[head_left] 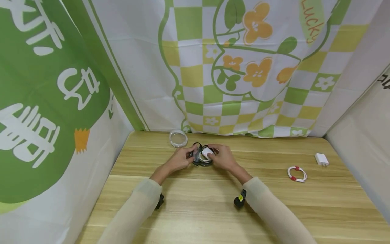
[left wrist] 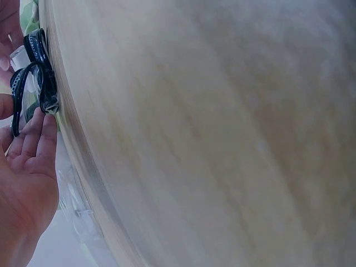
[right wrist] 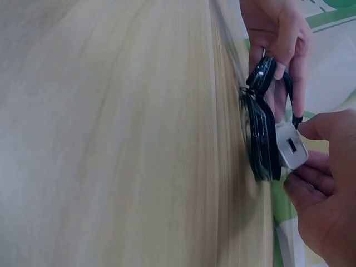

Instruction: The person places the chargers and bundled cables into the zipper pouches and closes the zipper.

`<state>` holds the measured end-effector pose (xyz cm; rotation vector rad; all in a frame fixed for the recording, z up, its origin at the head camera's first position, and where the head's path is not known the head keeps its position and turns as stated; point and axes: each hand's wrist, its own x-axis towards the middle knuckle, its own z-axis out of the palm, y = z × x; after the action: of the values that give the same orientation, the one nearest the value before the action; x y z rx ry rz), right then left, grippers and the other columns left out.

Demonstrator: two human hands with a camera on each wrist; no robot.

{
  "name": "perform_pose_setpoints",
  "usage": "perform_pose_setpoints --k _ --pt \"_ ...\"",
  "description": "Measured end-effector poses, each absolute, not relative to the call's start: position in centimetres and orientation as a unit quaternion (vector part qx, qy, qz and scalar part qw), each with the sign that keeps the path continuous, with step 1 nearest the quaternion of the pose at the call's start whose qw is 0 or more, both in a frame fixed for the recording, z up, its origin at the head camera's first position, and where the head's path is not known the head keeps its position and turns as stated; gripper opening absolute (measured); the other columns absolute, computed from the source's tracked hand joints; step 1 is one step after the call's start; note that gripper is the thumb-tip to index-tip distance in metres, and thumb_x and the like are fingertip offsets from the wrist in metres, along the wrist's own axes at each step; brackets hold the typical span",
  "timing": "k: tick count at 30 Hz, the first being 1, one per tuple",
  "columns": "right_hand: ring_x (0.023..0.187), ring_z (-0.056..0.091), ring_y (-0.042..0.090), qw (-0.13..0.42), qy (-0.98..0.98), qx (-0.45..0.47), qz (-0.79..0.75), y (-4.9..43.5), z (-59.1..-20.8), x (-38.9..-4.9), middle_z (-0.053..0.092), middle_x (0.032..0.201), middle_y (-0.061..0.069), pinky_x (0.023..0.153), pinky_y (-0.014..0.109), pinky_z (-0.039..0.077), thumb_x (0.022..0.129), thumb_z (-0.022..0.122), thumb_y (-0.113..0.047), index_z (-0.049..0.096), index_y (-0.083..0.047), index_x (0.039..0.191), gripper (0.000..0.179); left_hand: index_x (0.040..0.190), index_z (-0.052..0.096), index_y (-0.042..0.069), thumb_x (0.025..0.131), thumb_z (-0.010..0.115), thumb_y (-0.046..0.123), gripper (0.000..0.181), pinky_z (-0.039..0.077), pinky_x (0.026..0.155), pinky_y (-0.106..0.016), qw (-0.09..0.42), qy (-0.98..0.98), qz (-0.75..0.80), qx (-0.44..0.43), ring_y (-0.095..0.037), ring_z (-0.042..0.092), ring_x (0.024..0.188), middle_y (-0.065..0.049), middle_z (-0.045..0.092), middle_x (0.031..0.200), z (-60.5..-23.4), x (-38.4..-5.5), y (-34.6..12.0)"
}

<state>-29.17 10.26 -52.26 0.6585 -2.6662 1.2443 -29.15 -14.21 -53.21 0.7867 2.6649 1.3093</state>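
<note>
Pinching black cable (right wrist: pixel 266 139) with left hand (head_left: pixel 179 158) and charger (right wrist: pixel 291 149) with right hand (head_left: pixel 225 158), near the back of the tabletop (head_left: pixel 198 203). Best to steady the black cable lightly and move the charger slowly, avoiding snags.

In the head view, a glossy black cable (head_left: pixel 208 164) is gathered into loops near the tabletop's (head_left: pixel 198 210) twelve o'clock edge, resting on it or just above, held at its nine o'clock side. A boxy white charger (head_left: pixel 207 153), pinched, sits toward three o'clock of the bundle. The right wrist view shows its dark rectangular port, and the loops cinched near twelve o'clock.
</note>
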Motion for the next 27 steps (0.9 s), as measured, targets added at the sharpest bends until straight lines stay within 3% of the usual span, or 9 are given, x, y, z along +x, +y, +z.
perform_pose_setpoints --k 5,20,23,27 --pt "0.118 0.072 0.036 0.051 -0.874 0.228 0.427 11.1 -52.5 -29.2 0.074 0.127 0.023 0.097 0.045 0.060 0.092 0.077 -0.004 0.073 0.008 0.125 0.036 0.156 0.049 0.001 0.097 0.067 0.003 0.062 0.056 0.104 -0.040 0.036 0.866 0.429 0.253 -0.028 0.066 0.127 -0.019 0.061 0.147 -53.4 -29.3 -14.2" --pt "0.105 0.077 0.032 0.082 -0.891 0.248 0.372 11.3 -52.8 -29.2 0.079 0.112 0.018 0.090 0.041 0.063 0.088 0.088 -0.014 0.081 0.001 0.110 0.028 0.157 0.048 0.006 0.101 0.072 0.013 0.062 0.054 0.107 -0.042 0.034 0.875 0.408 0.260 -0.029 0.068 0.125 -0.017 0.061 0.149 -52.3 -29.0 -13.8" --pt "0.102 0.078 0.030 0.112 -0.894 0.260 0.347 11.1 -53.1 -29.2 0.080 0.108 0.016 0.088 0.041 0.063 0.085 0.091 -0.015 0.082 0.001 0.105 0.027 0.158 0.048 0.007 0.101 0.073 0.015 0.063 0.055 0.104 -0.042 0.034 0.878 0.399 0.262 -0.024 0.070 0.117 -0.017 0.062 0.148 -52.1 -28.9 -13.7" --pt "0.098 0.078 0.030 0.142 -0.894 0.273 0.326 10.9 -53.4 -29.1 0.080 0.103 0.016 0.085 0.042 0.063 0.083 0.092 -0.014 0.082 0.002 0.101 0.026 0.159 0.047 0.009 0.100 0.073 0.018 0.064 0.056 0.096 -0.040 0.027 0.889 0.375 0.263 -0.016 0.067 0.096 -0.016 0.065 0.145 -51.8 -28.9 -13.5"
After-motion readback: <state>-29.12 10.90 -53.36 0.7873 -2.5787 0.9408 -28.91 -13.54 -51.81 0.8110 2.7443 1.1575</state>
